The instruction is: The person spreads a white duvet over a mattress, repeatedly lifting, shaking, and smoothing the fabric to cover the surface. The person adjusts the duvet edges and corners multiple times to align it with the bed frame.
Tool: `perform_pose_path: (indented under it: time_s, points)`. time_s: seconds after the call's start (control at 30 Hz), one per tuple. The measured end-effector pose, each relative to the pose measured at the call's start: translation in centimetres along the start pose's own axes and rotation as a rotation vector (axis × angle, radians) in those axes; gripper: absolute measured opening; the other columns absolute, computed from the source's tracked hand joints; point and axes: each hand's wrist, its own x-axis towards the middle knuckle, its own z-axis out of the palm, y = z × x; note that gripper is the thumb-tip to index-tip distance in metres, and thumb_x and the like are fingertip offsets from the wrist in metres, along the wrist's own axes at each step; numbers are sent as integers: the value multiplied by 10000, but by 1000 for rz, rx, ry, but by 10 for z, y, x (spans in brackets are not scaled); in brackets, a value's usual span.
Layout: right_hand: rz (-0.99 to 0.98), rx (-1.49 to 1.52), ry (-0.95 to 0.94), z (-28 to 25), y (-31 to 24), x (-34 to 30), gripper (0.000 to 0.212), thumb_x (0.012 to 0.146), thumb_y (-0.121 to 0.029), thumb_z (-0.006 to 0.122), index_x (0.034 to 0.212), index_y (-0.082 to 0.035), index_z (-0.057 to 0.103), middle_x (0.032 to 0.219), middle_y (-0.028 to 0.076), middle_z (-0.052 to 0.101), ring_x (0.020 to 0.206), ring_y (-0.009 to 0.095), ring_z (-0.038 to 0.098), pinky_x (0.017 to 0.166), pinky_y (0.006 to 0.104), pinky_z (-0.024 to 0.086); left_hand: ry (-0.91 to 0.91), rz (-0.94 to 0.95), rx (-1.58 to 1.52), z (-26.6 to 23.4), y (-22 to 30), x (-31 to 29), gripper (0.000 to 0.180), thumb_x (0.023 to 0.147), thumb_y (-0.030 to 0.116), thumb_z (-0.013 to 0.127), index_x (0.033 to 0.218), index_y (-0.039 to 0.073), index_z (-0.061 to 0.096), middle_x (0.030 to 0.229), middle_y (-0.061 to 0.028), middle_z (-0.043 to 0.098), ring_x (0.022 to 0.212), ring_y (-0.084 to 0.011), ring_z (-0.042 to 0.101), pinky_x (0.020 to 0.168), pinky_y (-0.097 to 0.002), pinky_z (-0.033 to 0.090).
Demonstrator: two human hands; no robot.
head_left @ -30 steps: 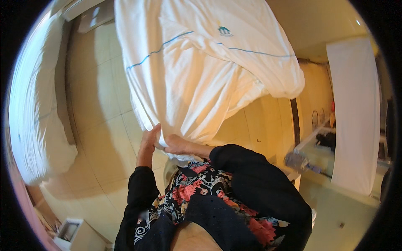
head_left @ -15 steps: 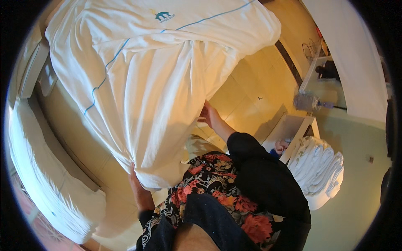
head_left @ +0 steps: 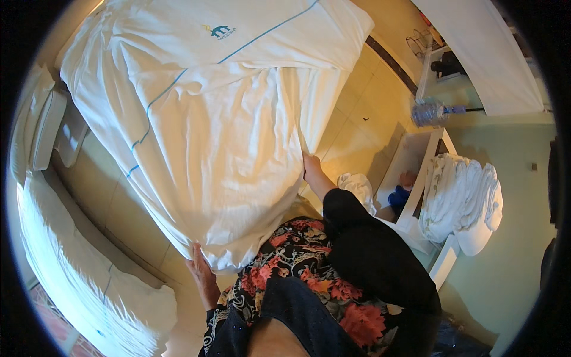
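A large white sheet (head_left: 220, 149) with a thin blue stripe and a small printed emblem spreads away from my body over a wide, flat-topped surface. Its near part hangs in loose folds against my flowered apron. My left hand (head_left: 203, 275) is closed at the near left edge of the sheet, with part of the fingers behind the cloth. Farther out, my right hand (head_left: 313, 171) grips the sheet's right edge, its fingertips partly hidden by the fabric. What lies under the sheet is covered.
White cloth (head_left: 89, 279) is heaped along the left side. On the right stands a stack of folded white linen (head_left: 458, 199), beside an open box-like drawer (head_left: 410, 149) with items inside. A crumpled white cloth (head_left: 357, 189) lies near my right forearm. A clear plastic bottle (head_left: 429, 112) is farther back.
My right hand has moved slightly right and nearer, drawing the sheet's edge outward. The near folds look wider and looser. My left hand stays at its edge, a little lower. The view has shifted.
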Motion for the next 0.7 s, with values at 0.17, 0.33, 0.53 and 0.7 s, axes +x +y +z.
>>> perform_pose_path:
  time_s: [0.17, 0.33, 0.53, 0.7]
  points:
    - [-72, -276, 38, 9, 7, -18, 335, 665, -258, 646, 824, -3, 498, 736, 69, 537, 600, 190, 519, 524, 307, 430, -128, 116, 49, -36, 8, -5, 260, 804, 162, 492, 958, -47, 482, 811, -61, 513, 710, -118, 489, 591, -228, 404]
    - [-738, -704, 423, -12, -7, 19, 288, 647, -268, 640, 739, -18, 528, 649, 44, 529, 645, 142, 505, 570, 265, 408, -147, 126, 103, -36, 12, -8, 246, 801, 153, 488, 932, -56, 486, 808, -64, 516, 713, -123, 488, 592, -236, 405]
    - [-661, -766, 237, 97, -48, 29, 375, 653, -359, 591, 773, -7, 537, 724, 110, 559, 687, 219, 534, 601, 312, 418, -40, 29, 248, -34, 7, -11, 317, 795, 181, 502, 1003, -44, 424, 883, -89, 501, 744, -134, 488, 602, -244, 407]
    - [-59, -124, -231, 121, -44, 59, 268, 703, -268, 595, 768, -14, 535, 680, 59, 537, 627, 151, 514, 560, 274, 411, -117, 302, 630, -54, -6, 1, 293, 789, 166, 516, 984, -44, 456, 894, -124, 495, 765, -170, 494, 635, -268, 415]
